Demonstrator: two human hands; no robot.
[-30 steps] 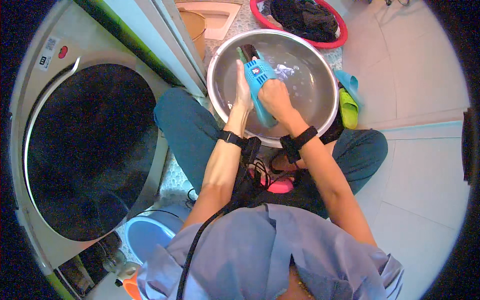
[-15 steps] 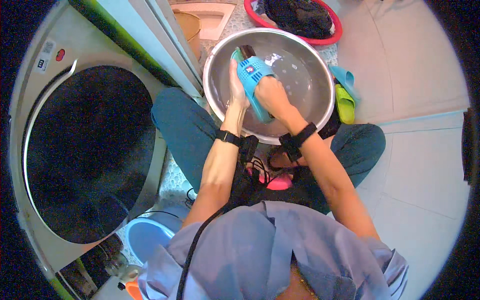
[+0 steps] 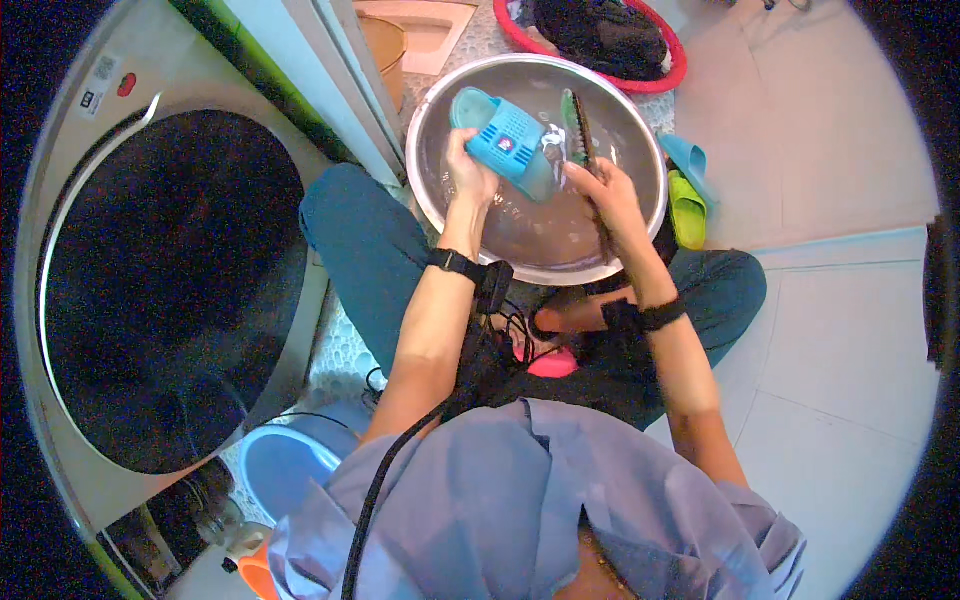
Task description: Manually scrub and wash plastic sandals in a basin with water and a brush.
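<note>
My left hand (image 3: 472,172) grips a light blue slipper (image 3: 508,140) by its near left side, holding it tilted above the steel basin (image 3: 414,150). The strap faces up, with dark blue stripes and a small badge. My right hand (image 3: 612,205) is closed round a scrub brush (image 3: 584,132) with a dark back and greenish bristles, which points away from me. Brush and slipper are apart, the brush to the right. Cloudy water with some foam lies in the basin under both hands. The end of the brush handle is partly hidden by my right hand.
Right of the basin lie a blue slipper (image 3: 686,160) and a lime green slipper (image 3: 688,212) by the wall. Beyond stands a red tub (image 3: 677,70) with dark clothes. A washing machine (image 3: 110,140) fills the left; a blue bucket (image 3: 262,470) sits lower left.
The brush has come out from inside the slipper's strap and moved right with my right hand. My left hand has turned the slipper so its far end points more to the left.
</note>
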